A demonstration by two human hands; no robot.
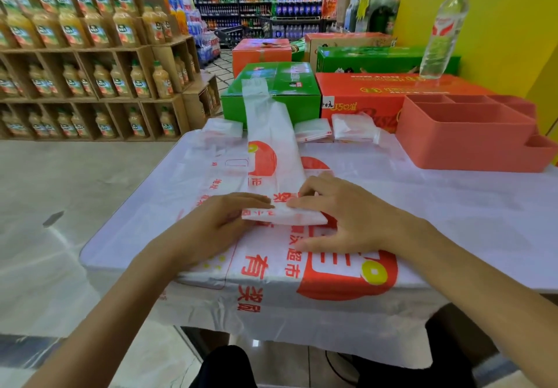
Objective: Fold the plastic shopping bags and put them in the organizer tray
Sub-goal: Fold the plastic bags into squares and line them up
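Note:
A white plastic bag with red print, folded into a long strip (273, 133), runs from the table's middle up onto a green box. Its near end is turned over into a small fold (283, 217). My left hand (217, 221) presses the fold's left edge with straight fingers. My right hand (341, 212) lies flat on the fold's right part, thumb spread toward me. Under both hands more flat bags (332, 276) lie spread out and hang over the near edge. Three small folded bags (312, 129) lie at the far edge. The coral organizer tray (471, 143) stands far right, its compartments showing nothing inside.
Green (271, 91) and red (377, 94) cartons stand behind the table. A clear water bottle (444, 28) stands on the red carton. Shelves of juice bottles (90, 64) fill the left; a yellow wall is on the right. Grey floor lies left of the table.

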